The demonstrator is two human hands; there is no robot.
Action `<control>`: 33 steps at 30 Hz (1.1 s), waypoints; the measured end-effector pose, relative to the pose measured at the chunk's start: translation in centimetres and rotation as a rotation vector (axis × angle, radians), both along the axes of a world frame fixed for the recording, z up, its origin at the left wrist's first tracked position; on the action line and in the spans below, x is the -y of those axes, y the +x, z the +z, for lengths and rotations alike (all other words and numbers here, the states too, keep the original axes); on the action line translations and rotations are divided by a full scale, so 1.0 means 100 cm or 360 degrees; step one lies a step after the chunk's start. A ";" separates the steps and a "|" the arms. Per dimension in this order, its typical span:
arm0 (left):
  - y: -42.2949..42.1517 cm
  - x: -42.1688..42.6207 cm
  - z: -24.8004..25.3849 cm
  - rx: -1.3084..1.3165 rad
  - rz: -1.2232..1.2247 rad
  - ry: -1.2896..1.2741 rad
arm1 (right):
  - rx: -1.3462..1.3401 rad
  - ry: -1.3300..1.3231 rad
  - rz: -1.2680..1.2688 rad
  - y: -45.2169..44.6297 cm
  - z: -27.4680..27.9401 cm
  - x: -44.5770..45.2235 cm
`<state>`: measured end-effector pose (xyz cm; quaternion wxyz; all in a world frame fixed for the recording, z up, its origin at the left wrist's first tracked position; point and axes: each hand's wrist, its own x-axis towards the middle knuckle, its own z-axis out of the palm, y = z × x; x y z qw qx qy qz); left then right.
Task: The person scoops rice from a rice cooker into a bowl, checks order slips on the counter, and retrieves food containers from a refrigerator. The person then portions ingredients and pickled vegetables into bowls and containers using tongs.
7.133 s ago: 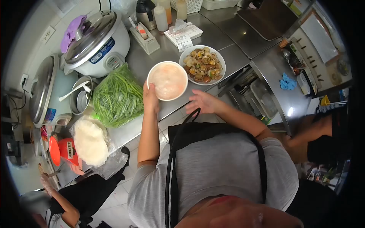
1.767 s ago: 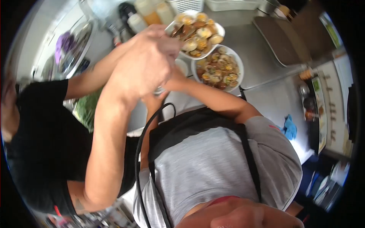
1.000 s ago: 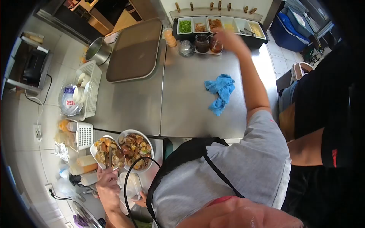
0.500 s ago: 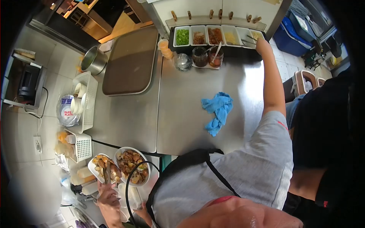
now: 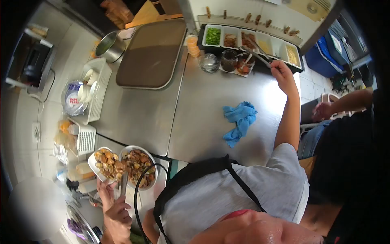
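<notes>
My right hand (image 5: 282, 76) is closed on metal tongs (image 5: 263, 56), whose tips reach over the tray of reddish-brown topping (image 5: 248, 41). Green topping (image 5: 213, 36) fills the leftmost tray of the row. Part of my left arm shows low beside the apron; the hand itself is out of sight. At lower left, a co-worker's hands hold a white bowl of clams (image 5: 106, 163) and utensils (image 5: 123, 185) over it. A second clam bowl (image 5: 140, 167) stands against it.
A blue cloth (image 5: 239, 122) lies on the steel counter (image 5: 207, 105). Two sauce jars (image 5: 229, 60) stand before the toppings. A brown tray (image 5: 152, 55), a metal pot (image 5: 110, 46) and white baskets (image 5: 99, 91) are on the left. Another person stands at right.
My right hand has lifted the tongs and swung their tips left from the pale toppings to the reddish-brown one. The co-worker's hands have shifted at the clam bowl. My left hand has gone from sight.
</notes>
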<state>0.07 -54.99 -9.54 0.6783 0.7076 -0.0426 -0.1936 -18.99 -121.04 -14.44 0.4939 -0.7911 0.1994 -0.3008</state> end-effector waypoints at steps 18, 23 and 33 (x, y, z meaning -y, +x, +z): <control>-0.074 0.082 -0.011 -0.0207 -0.1217 0.0175 | 0.0341 0.0775 0.0961 0.108 -0.051 -0.177; -0.056 0.057 0.073 0.0287 -0.1096 -0.0186 | 0.0288 0.1266 0.0380 0.083 -0.045 -0.150; -0.066 0.121 -0.047 -0.0464 -0.1550 -0.0657 | 0.0551 0.1008 -0.0299 0.001 -0.012 -0.183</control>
